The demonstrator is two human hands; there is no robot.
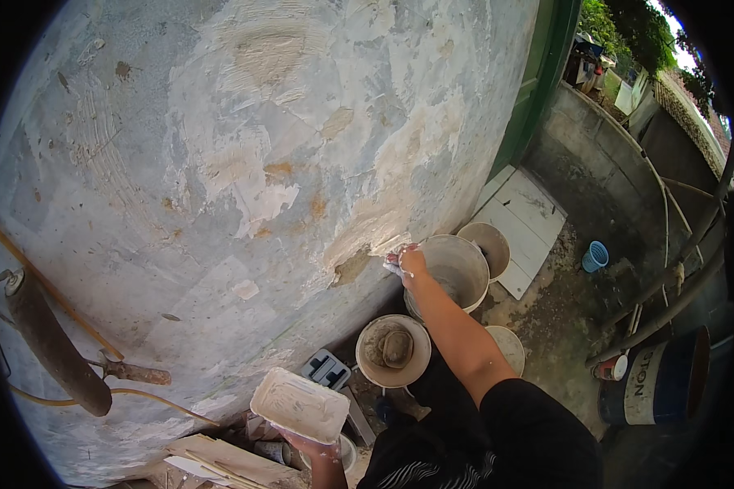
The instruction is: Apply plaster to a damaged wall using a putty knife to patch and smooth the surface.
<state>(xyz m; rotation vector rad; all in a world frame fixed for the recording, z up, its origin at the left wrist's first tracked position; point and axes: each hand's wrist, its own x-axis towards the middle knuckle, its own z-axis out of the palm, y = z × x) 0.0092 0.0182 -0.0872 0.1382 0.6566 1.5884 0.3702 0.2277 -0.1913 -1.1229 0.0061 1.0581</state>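
My right hand (408, 261), smeared with white paste, is closed round a putty knife (391, 244) whose pale blade lies against the wall. Most of its handle is hidden by the fingers. Fresh cream plaster (363, 236) spreads beside the blade, with a bare brownish patch (351, 267) just below. Low at my left side, my left hand (308, 444) grips a rectangular white tray (300, 403) from underneath. Cream paste coats the inside of that tray. The patchy grey-white wall (220, 106) fills the left and middle of the view.
Several buckets stand below my right arm, among them a large one (457, 273) and one holding a lump (393, 349). A paint roller (57, 346) leans at the far left. Boards (228, 460) lie at the wall's foot. A dark drum (656, 379) and blue basket (595, 257) are rightward.
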